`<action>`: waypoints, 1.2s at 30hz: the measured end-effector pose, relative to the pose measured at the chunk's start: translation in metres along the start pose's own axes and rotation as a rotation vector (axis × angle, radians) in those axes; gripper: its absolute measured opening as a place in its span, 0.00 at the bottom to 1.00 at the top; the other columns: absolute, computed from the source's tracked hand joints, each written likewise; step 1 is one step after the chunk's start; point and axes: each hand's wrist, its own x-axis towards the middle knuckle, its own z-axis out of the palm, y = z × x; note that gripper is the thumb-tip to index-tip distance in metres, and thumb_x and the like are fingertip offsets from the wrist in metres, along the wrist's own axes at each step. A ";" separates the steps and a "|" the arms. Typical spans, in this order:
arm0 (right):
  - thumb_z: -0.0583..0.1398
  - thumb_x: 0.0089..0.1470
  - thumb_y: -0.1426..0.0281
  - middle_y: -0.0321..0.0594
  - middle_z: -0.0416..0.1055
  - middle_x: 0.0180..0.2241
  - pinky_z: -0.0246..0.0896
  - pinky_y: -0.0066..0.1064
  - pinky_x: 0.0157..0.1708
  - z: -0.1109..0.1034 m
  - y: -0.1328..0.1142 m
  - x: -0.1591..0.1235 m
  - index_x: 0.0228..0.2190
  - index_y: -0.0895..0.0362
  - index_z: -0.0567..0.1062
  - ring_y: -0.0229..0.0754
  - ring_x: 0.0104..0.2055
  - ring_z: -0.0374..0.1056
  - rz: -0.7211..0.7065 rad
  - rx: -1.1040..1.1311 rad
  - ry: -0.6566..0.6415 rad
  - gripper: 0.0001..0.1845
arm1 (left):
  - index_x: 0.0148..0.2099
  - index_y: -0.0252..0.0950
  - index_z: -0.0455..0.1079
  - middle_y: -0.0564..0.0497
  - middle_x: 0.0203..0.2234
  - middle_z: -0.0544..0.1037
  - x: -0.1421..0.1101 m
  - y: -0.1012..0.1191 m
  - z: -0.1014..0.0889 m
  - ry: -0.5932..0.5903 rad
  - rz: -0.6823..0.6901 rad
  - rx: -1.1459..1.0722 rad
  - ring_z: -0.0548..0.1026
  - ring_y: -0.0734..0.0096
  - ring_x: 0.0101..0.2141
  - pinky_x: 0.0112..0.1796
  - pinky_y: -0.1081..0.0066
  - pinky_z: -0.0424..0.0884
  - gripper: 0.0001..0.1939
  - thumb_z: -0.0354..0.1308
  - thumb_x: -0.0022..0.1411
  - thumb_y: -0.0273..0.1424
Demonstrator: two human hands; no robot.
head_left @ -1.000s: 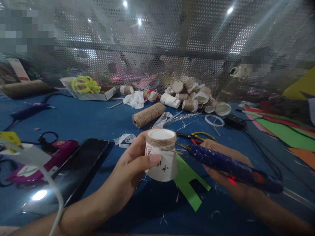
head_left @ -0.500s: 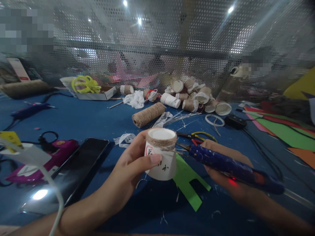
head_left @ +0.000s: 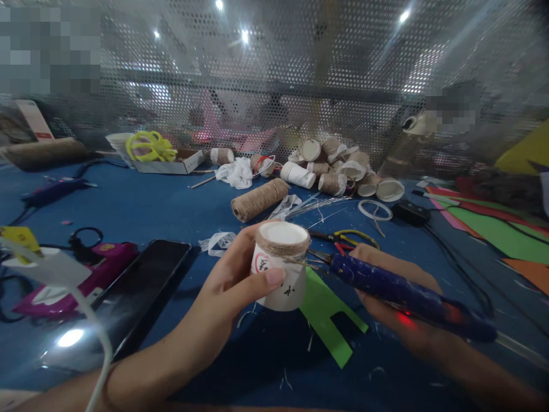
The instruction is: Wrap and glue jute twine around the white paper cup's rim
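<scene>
My left hand (head_left: 234,283) is closed around a white paper cup (head_left: 281,292), held bottom up above the table. Brown twine (head_left: 283,247) wraps the cup's upper end in a narrow band. In my right hand (head_left: 394,274) is a blue glue gun (head_left: 386,283) with a red light glowing and a clear glue stick at its back. The gun's nozzle points at the twine from the right; whether it touches I cannot tell. Below the cup lies a green paper piece (head_left: 330,320) with a notch cut in it. Pliers with yellow-and-black handles (head_left: 354,237) rest just behind the gun.
Behind the cup lies a twine roll (head_left: 260,200). Several twine-wrapped cups (head_left: 334,166) are heaped against the perforated metal screen (head_left: 274,74). A phone (head_left: 141,286) and a purple power strip (head_left: 90,274) are at left. Coloured paper (head_left: 497,229) and cables (head_left: 463,269) occupy the right.
The cup has tilted slightly toward me, showing more of its end face. My right hand and the glue gun stay almost in place.
</scene>
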 end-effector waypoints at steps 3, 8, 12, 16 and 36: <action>0.62 0.59 0.69 0.32 0.66 0.27 0.60 0.36 0.27 0.000 -0.001 0.001 0.32 0.48 0.73 0.43 0.26 0.63 -0.012 0.009 -0.012 0.04 | 0.51 0.48 0.81 0.56 0.44 0.86 -0.001 -0.002 -0.001 -0.006 0.010 0.011 0.78 0.61 0.48 0.43 0.72 0.70 0.17 0.73 0.60 0.32; 0.62 0.57 0.72 0.31 0.64 0.26 0.56 0.35 0.24 0.000 -0.004 0.001 0.30 0.49 0.72 0.42 0.24 0.60 -0.018 -0.006 0.006 0.06 | 0.52 0.51 0.81 0.58 0.46 0.85 0.000 -0.004 -0.003 -0.034 0.020 0.014 0.78 0.66 0.48 0.44 0.75 0.71 0.16 0.72 0.62 0.32; 0.62 0.58 0.70 0.32 0.65 0.25 0.57 0.36 0.24 0.002 -0.005 0.001 0.29 0.49 0.71 0.43 0.24 0.60 -0.018 0.005 0.002 0.06 | 0.50 0.53 0.81 0.61 0.45 0.85 0.002 -0.005 -0.003 -0.054 0.036 0.023 0.77 0.70 0.46 0.45 0.78 0.71 0.15 0.71 0.63 0.31; 0.61 0.56 0.73 0.32 0.66 0.26 0.60 0.36 0.25 0.002 -0.005 0.001 0.32 0.48 0.73 0.44 0.25 0.62 -0.038 -0.010 -0.003 0.05 | 0.53 0.55 0.80 0.62 0.48 0.84 0.002 -0.006 -0.005 -0.079 0.045 0.072 0.76 0.70 0.49 0.47 0.78 0.71 0.15 0.69 0.66 0.32; 0.61 0.57 0.73 0.30 0.64 0.22 0.58 0.35 0.22 0.003 -0.009 0.003 0.26 0.49 0.67 0.42 0.21 0.61 -0.043 -0.121 0.017 0.11 | 0.54 0.49 0.76 0.57 0.48 0.84 0.004 -0.004 -0.003 -0.010 0.135 0.235 0.79 0.68 0.49 0.44 0.76 0.72 0.19 0.74 0.62 0.35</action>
